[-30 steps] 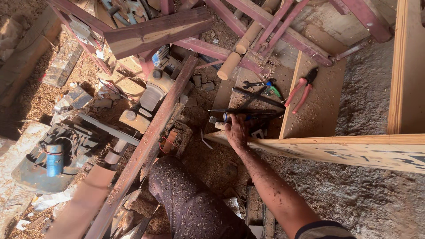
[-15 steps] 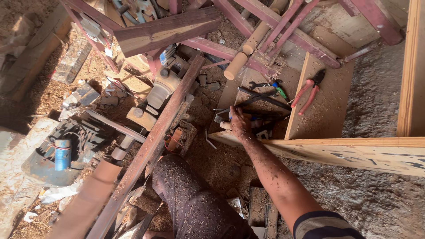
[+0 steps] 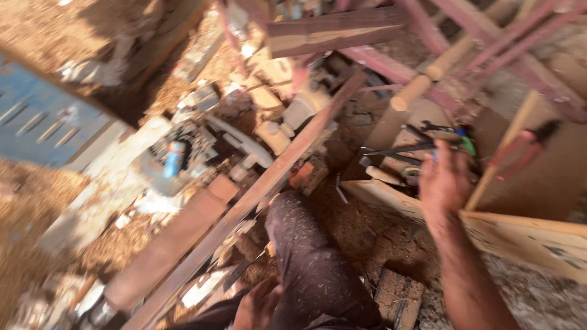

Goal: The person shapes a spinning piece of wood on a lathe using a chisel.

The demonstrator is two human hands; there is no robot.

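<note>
Right hand (image 3: pixel 444 181) among tools (image 3: pixel 422 143) in wooden tray (image 3: pixel 538 235)

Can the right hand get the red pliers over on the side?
Probably yes. The right hand is among the tools, and the red-handled pliers lie just beyond a slanting wooden slat, with nothing on top. The picture is blurry, though.

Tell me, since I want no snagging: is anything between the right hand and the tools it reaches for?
Nothing visible does. The right hand is already at the pile of hand tools; the picture is too blurred to tell whether it grips one.
</note>
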